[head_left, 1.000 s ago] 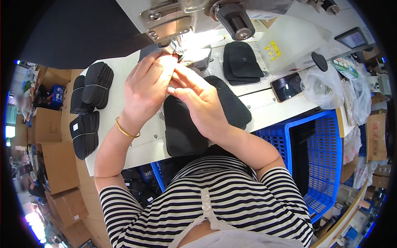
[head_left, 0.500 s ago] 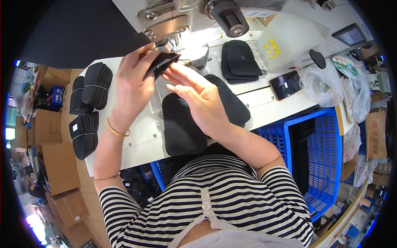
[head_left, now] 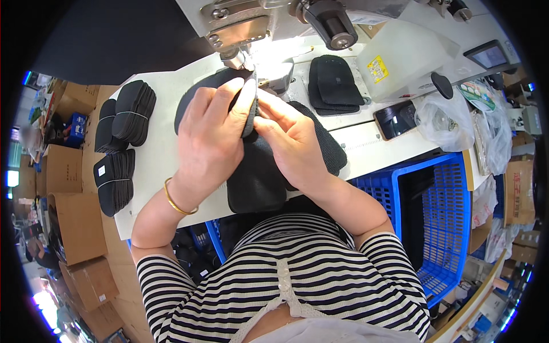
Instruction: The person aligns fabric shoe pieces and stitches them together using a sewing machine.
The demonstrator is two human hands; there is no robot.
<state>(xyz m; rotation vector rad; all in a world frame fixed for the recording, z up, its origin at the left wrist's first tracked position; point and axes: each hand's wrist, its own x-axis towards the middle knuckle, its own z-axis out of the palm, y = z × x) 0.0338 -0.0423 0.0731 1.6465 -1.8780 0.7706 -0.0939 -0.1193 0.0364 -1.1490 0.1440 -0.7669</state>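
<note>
Both my hands pinch a black padded fabric piece (head_left: 191,102) just in front of the needle area of a sewing machine (head_left: 240,35). Its folded edge stands up between my fingers. My left hand (head_left: 213,128) grips it from the left, with a gold bangle on that wrist. My right hand (head_left: 293,143) holds the same edge from the right, thumb against fingers. Beneath my hands lie a smooth black pad (head_left: 256,183) and a mesh-textured black pad (head_left: 326,143), partly hidden by my right hand. The needle itself is lost in the bright lamp glare.
Banded stacks of black pads (head_left: 133,113) sit at the table's left. Behind on the right lie more black pieces (head_left: 334,86), a phone (head_left: 394,120) and a clear plastic bag (head_left: 443,120). A blue basket (head_left: 446,228) stands below the table edge; cardboard boxes (head_left: 77,228) line the left.
My left hand has turned over and come down and right, closing on the piece's edge. The piece now spreads out to the left, and my right hand's stretched fingers have closed into a pinch.
</note>
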